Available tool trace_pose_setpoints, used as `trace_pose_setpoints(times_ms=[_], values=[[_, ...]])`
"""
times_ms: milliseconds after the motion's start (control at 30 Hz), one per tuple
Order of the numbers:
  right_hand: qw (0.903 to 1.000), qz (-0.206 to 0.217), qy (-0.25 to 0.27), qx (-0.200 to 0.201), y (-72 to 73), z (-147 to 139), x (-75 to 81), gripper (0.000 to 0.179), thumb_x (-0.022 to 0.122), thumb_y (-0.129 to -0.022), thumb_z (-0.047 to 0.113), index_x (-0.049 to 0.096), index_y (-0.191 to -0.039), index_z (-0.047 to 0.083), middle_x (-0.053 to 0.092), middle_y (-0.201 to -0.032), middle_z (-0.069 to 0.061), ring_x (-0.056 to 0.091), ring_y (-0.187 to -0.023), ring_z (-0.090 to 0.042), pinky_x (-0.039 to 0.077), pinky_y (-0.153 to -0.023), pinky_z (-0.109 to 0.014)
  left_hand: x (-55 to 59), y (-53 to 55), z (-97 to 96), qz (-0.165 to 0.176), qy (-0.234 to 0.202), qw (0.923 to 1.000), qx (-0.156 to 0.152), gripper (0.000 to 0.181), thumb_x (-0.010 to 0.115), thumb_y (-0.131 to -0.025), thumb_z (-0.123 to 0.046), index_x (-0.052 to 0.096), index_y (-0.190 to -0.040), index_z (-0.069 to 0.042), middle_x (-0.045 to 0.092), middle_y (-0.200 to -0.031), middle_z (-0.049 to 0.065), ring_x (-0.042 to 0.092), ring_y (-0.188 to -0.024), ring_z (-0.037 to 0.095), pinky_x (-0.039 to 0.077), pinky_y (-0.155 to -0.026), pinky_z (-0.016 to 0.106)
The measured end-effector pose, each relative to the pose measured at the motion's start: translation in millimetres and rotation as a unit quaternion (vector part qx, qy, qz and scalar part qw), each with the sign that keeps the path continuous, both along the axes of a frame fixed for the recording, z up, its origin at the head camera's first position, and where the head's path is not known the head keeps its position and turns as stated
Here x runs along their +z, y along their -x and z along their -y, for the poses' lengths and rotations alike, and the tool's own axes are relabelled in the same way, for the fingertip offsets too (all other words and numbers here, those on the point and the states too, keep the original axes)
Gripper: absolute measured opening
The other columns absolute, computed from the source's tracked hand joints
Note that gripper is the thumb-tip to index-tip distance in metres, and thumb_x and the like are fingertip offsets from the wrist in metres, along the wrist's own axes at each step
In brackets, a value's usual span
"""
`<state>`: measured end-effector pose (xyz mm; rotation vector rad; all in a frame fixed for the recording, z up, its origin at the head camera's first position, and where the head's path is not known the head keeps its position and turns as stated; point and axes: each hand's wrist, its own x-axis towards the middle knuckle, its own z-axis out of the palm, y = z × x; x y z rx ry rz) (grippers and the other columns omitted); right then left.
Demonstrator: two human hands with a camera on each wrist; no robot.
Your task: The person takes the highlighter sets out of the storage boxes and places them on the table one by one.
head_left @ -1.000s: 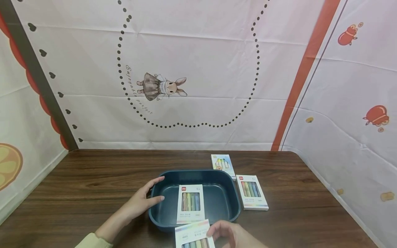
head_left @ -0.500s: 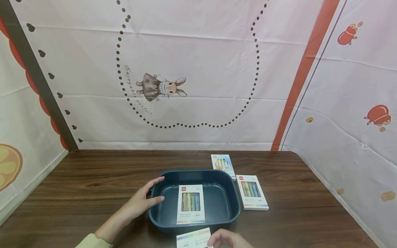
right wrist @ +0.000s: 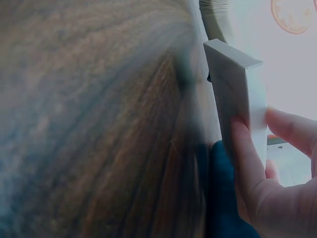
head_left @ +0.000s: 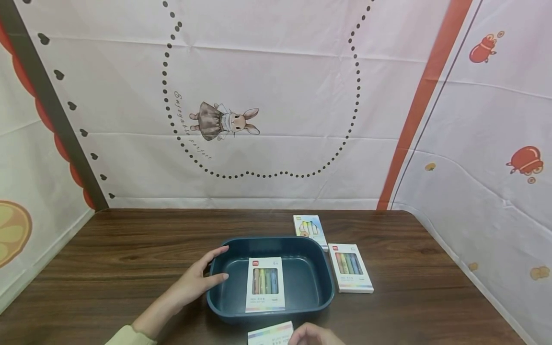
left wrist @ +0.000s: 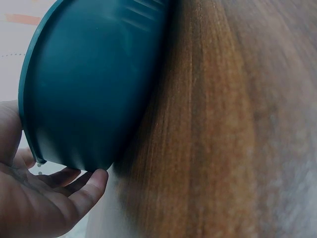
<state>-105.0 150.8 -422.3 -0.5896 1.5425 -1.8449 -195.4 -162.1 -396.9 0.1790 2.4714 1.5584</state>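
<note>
My left hand (head_left: 193, 281) grips the left end of a dark blue plastic basin (head_left: 308, 299), thumb over the rim and fingers against the outer wall (left wrist: 89, 84). Inside the basin lies a white crayon box (head_left: 264, 303) with a window showing coloured sticks. At the bottom edge of the head view, my right hand (head_left: 316, 334) holds another white crayon box (head_left: 272, 333), just in front of the basin. The right wrist view shows thumb and fingers pinching this box (right wrist: 230, 89) by its sides, above the tabletop. Most of it is cut off in the head view.
Two more boxes lie to the basin's right: a white crayon box (head_left: 351, 282) beside it and a white-and-blue box (head_left: 311, 226) behind its back right corner. The dark wood table (head_left: 142, 249) meets a printed cloth backdrop (head_left: 276, 96) at the back.
My right hand has drawn the crayon box down and towards me, away from the basin's front rim, until little of it shows. The left hand and the basin stay put.
</note>
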Motion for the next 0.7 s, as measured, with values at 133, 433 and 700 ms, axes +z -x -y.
trace_pose_setpoints(times_ms=[133,433,700], values=[[1.0000,-0.008,-0.005,-0.001,1.1,0.1,-1.0,0.051,0.055,-0.083,0.011,0.032,-0.106,-0.027,0.060,-0.095,-0.004,0.056,-0.082,-0.004,0.044,-0.074,-0.016,-0.1,-0.6,0.3,-0.001,-0.001,1.0000,-0.001,0.060,0.065,-0.084,-0.019,0.038,-0.138,-0.022,0.028,-0.145,0.018,0.024,-0.130,0.044,0.027,-0.093,0.066],[0.9992,-0.036,-0.012,-0.010,2.2,0.7,-4.2,0.045,0.054,-0.083,0.009,0.035,-0.103,-0.027,0.062,-0.092,-0.011,0.056,-0.080,-0.002,0.044,-0.072,-0.015,1.2,-1.3,0.2,0.000,-0.003,1.0000,-0.002,0.060,0.065,-0.084,-0.020,0.038,-0.138,-0.021,0.029,-0.145,0.018,0.024,-0.130,0.044,0.027,-0.093,0.066],[0.9925,-0.092,-0.077,-0.023,1.0,3.0,2.7,0.031,0.053,-0.083,0.002,0.044,-0.098,-0.023,0.054,-0.089,-0.039,0.055,-0.077,0.003,0.044,-0.070,-0.015,1.6,-0.2,0.3,0.001,-0.003,1.0000,-0.004,0.059,0.064,-0.084,-0.020,0.038,-0.138,-0.021,0.028,-0.145,0.019,0.025,-0.130,0.045,0.029,-0.094,0.065]])
